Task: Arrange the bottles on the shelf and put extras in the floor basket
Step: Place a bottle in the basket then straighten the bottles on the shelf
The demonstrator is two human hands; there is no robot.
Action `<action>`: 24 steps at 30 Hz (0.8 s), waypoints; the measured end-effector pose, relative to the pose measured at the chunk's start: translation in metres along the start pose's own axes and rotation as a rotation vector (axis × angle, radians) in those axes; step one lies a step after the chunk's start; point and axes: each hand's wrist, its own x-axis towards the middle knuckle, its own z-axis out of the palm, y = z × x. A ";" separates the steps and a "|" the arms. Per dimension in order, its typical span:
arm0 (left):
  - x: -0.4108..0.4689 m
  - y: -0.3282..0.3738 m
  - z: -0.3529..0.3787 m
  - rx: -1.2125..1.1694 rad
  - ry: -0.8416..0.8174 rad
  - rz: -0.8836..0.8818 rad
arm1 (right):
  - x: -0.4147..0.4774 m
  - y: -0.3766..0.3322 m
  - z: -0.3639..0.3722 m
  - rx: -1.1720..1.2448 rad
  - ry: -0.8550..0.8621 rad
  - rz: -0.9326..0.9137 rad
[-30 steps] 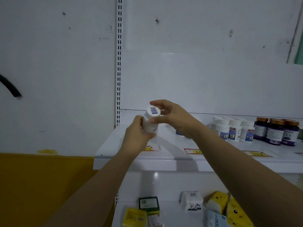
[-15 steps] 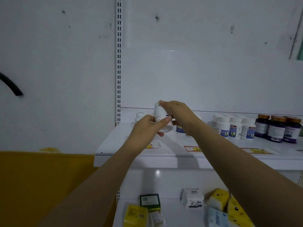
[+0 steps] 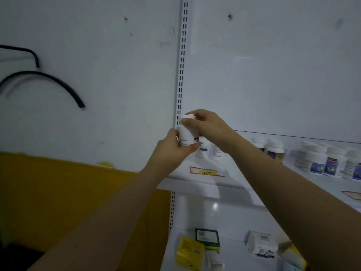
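Observation:
A white bottle with a white cap is held upright in the air in front of the shelf's left end. My left hand grips its lower body from below and the left. My right hand pinches its cap from above and the right. Behind my hands, more white bottles stand on the white shelf. Further right stands a row of white bottles with blue labels. The floor basket is not in view.
A slotted metal upright runs up the wall at the shelf's left edge. A price tag lies on the shelf front. The lower shelf holds a yellow box, a dark box and a white box. Black hoses hang on the left wall.
The bottle has turned from tilted to upright and now sits at the shelf's left end. My view has swung left, so the dark bottles at the right have left the frame.

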 end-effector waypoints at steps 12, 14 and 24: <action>-0.086 -0.144 -0.180 0.888 0.093 -0.446 | 0.024 -0.082 0.221 -0.031 -0.383 -0.293; -0.096 -0.165 -0.203 0.929 0.099 -0.516 | 0.026 -0.091 0.253 -0.037 -0.403 -0.318; -0.095 -0.263 -0.273 1.044 0.044 -0.579 | 0.068 -0.091 0.375 -0.076 -0.420 -0.306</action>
